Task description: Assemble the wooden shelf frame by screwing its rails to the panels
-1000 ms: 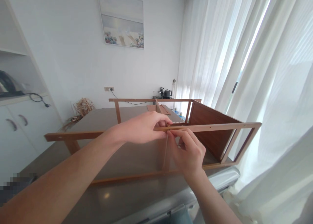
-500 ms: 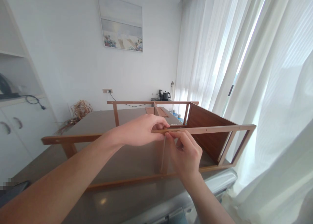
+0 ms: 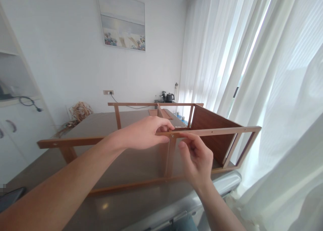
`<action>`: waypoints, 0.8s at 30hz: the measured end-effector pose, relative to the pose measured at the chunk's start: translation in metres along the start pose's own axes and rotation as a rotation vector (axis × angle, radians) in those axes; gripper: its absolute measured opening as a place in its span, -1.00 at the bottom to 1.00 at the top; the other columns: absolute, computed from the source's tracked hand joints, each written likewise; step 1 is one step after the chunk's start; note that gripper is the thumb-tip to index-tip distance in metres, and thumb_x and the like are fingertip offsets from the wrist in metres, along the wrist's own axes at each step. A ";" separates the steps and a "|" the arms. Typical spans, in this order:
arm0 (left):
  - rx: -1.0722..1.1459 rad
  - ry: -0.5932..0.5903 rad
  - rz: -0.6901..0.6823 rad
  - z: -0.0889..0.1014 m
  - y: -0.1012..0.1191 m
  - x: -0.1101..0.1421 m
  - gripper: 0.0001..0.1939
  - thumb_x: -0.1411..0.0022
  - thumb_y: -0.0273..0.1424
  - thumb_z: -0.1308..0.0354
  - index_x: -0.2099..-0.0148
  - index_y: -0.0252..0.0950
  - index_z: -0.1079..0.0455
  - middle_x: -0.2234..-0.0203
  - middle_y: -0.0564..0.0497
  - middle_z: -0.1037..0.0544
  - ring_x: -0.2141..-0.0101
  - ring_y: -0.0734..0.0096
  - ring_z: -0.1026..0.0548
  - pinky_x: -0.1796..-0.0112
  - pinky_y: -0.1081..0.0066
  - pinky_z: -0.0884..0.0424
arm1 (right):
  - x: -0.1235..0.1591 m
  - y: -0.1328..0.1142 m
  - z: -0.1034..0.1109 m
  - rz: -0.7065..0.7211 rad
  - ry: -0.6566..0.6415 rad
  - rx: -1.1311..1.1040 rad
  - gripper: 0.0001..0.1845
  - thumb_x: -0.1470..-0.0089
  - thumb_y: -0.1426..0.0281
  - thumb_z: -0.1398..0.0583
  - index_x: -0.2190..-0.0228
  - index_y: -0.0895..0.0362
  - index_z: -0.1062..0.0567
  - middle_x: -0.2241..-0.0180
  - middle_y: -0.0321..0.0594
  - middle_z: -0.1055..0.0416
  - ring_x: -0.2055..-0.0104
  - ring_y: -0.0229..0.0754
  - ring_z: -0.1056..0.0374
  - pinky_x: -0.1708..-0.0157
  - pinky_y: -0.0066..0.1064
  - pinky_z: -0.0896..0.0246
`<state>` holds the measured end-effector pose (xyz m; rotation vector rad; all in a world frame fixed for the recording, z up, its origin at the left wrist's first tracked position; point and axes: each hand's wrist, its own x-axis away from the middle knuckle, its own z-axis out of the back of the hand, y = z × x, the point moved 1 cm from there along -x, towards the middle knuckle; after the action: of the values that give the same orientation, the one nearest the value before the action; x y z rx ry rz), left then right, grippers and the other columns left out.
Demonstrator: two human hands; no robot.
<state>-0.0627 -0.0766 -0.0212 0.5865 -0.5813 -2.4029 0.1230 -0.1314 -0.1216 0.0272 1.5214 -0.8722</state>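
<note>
A brown wooden frame (image 3: 219,132) lies on its side across the table. My left hand (image 3: 143,131) is closed around its upper near rail, thumb below and fingers over the top. Just right of that grip, a small metal screw (image 3: 172,136) sits in the rail's face, where an upright crosspiece (image 3: 171,157) meets it. Beside the screw is my right hand (image 3: 198,157), thumb and index finger apart and nothing visible between them. Its index fingertip lies at the rail, and I cannot tell whether it touches.
A brown panel (image 3: 214,133) fills the frame's right end. The table (image 3: 121,204) has a dark, shiny top, with a dark flat object (image 3: 12,199) at its left edge. White curtains (image 3: 285,89) hang close on the right. A black kettle (image 3: 170,97) stands at the back.
My right hand has drawn back to the right from the rail and its pinch has opened, uncovering the screw. My left hand keeps its grip. The view has shifted slightly.
</note>
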 end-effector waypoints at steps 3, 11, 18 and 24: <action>-0.034 0.015 0.013 0.000 -0.003 0.000 -0.61 -0.27 -0.21 -0.24 -0.12 -0.13 -0.50 0.05 -0.05 -0.66 0.05 0.11 -0.61 0.06 0.22 -0.51 | 0.009 0.002 0.010 -0.161 -0.051 -0.184 -0.80 -0.30 0.36 -0.11 0.13 0.06 -0.52 0.39 -0.30 -0.48 0.35 -0.23 -0.40 0.37 -0.43 -0.30; -0.083 0.007 0.036 -0.001 -0.004 0.000 -0.57 -0.28 -0.20 -0.23 -0.17 -0.13 -0.47 -0.04 -0.05 -0.63 -0.02 0.09 -0.59 0.00 0.21 -0.49 | 0.020 -0.004 0.024 -0.333 -0.038 -0.327 -0.77 -0.34 0.25 -0.20 0.01 0.02 -0.44 0.27 -0.21 -0.61 0.32 -0.25 -0.42 0.30 -0.44 -0.37; -0.125 -0.016 0.042 0.001 0.000 -0.001 -0.56 -0.30 -0.20 -0.20 -0.20 -0.13 -0.44 -0.09 -0.03 -0.61 -0.04 0.17 -0.59 -0.01 0.26 -0.49 | 0.022 -0.004 0.028 -0.398 -0.127 -0.331 -0.83 -0.35 0.21 -0.20 0.19 0.02 -0.53 0.22 -0.20 -0.63 0.12 -0.16 -0.52 0.07 -0.31 -0.40; -0.124 -0.022 0.068 0.000 -0.001 0.000 -0.55 -0.30 -0.17 -0.20 -0.20 -0.09 -0.43 -0.11 0.00 -0.60 -0.06 0.18 -0.58 -0.03 0.26 -0.49 | 0.018 -0.009 0.042 -0.197 -0.041 -0.023 -0.86 -0.25 0.28 -0.30 0.19 -0.06 -0.69 0.41 -0.30 -0.46 0.37 -0.26 -0.38 0.39 -0.45 -0.32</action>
<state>-0.0635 -0.0754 -0.0215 0.4808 -0.4505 -2.3641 0.1506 -0.1685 -0.1284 -0.1593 1.5126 -1.0053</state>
